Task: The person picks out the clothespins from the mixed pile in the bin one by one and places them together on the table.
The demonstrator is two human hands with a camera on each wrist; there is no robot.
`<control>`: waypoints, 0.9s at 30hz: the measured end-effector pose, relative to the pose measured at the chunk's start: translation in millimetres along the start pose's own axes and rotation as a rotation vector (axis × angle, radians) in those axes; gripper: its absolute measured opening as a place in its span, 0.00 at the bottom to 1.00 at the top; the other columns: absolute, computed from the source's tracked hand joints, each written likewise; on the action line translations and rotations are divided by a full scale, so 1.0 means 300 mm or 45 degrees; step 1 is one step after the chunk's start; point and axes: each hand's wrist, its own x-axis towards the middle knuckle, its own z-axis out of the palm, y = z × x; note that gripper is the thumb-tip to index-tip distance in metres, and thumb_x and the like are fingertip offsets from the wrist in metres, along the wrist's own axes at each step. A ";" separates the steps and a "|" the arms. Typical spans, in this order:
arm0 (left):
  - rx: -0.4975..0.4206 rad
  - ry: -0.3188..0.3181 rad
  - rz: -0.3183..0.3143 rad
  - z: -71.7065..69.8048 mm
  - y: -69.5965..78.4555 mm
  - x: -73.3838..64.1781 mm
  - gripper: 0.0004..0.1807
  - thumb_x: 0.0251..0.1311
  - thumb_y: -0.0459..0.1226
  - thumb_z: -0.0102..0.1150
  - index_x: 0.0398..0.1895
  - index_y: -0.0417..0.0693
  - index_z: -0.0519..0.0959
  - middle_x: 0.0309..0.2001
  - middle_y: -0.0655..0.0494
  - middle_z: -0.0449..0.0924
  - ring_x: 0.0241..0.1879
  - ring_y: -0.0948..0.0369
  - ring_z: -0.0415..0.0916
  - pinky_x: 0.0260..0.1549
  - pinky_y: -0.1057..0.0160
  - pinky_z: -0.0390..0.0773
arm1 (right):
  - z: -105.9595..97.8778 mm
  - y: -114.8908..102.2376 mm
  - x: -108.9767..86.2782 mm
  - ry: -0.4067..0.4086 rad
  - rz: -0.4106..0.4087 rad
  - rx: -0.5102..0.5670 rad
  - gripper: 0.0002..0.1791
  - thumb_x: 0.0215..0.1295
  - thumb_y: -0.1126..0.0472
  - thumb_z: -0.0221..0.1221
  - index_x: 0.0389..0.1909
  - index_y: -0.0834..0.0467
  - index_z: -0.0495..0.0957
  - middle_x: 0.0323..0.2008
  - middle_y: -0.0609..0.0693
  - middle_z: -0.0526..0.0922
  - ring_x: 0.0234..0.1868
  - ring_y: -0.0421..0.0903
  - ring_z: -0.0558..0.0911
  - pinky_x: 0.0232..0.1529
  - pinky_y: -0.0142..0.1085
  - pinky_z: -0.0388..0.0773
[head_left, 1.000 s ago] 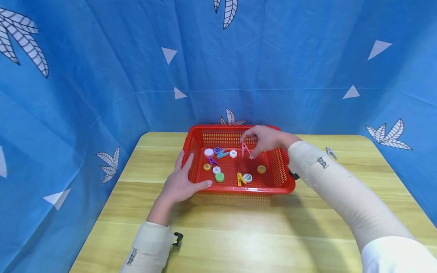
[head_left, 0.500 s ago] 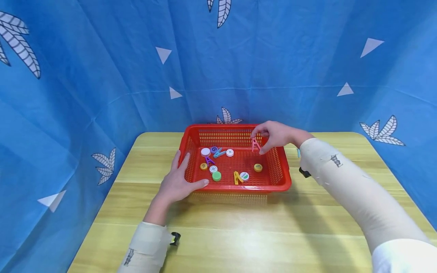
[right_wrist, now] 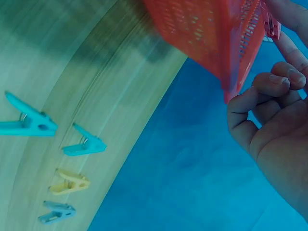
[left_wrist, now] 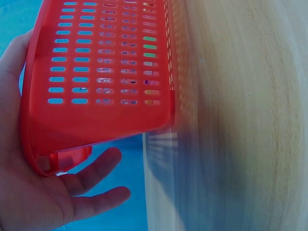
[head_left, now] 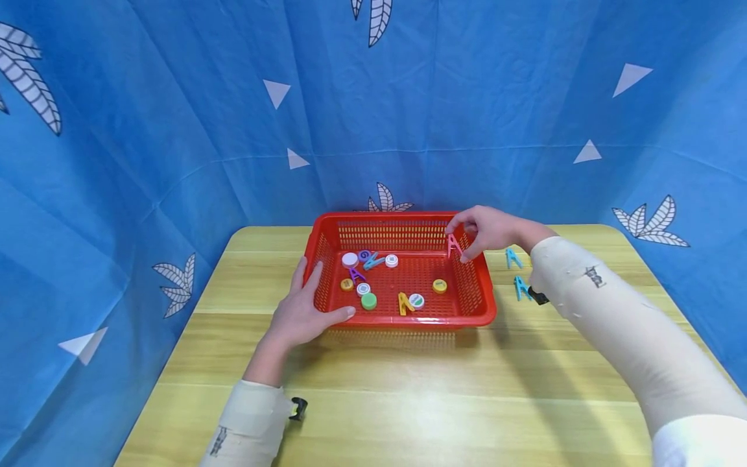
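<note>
My right hand (head_left: 493,228) pinches a pink clothespin (head_left: 452,244) between thumb and fingers, over the right end of a red plastic basket (head_left: 493,305). In the right wrist view, part of the pink clothespin shows beside the basket rim, between the fingers. My left hand (head_left: 300,314) rests against the basket's left front corner, fingers extended along the side and thumb along the front rim. Inside the basket lie a yellow clothespin (head_left: 404,303), a purple clothespin (head_left: 356,275), a light blue clothespin (head_left: 374,261) and several bottle caps, including a green cap (head_left: 369,301).
On the wooden table (head_left: 373,402), right of the basket, lie turquoise clothespins (head_left: 513,258). The right wrist view also shows a pale yellow clothespin (right_wrist: 70,182) and a grey-blue clothespin (right_wrist: 57,212) there. A blue patterned cloth (head_left: 362,117) hangs behind the table.
My right hand has moved right with the pink clothespin, from above the basket's middle toward its right wall. The left hand stays at the corner. Turquoise clothespins have come out from behind the right arm.
</note>
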 end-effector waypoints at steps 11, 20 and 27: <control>-0.013 0.004 0.002 0.000 0.003 0.000 0.69 0.39 0.66 0.74 0.82 0.58 0.45 0.80 0.53 0.33 0.70 0.45 0.53 0.45 0.43 0.81 | -0.008 0.050 -0.068 0.030 0.004 0.023 0.29 0.51 0.62 0.77 0.55 0.59 0.80 0.22 0.51 0.62 0.27 0.48 0.63 0.29 0.39 0.68; -0.022 0.013 0.008 0.000 0.000 0.000 0.69 0.39 0.65 0.74 0.82 0.57 0.45 0.79 0.53 0.34 0.69 0.46 0.54 0.44 0.43 0.82 | -0.011 0.091 -0.099 0.057 -0.024 0.007 0.31 0.50 0.60 0.77 0.56 0.60 0.80 0.19 0.47 0.53 0.23 0.47 0.59 0.29 0.41 0.63; -0.021 0.014 0.004 0.001 0.002 -0.002 0.69 0.39 0.64 0.75 0.82 0.57 0.45 0.79 0.53 0.35 0.69 0.46 0.54 0.44 0.44 0.82 | -0.018 0.109 -0.127 0.075 -0.001 0.028 0.30 0.50 0.61 0.77 0.56 0.59 0.81 0.19 0.46 0.53 0.23 0.46 0.58 0.28 0.40 0.63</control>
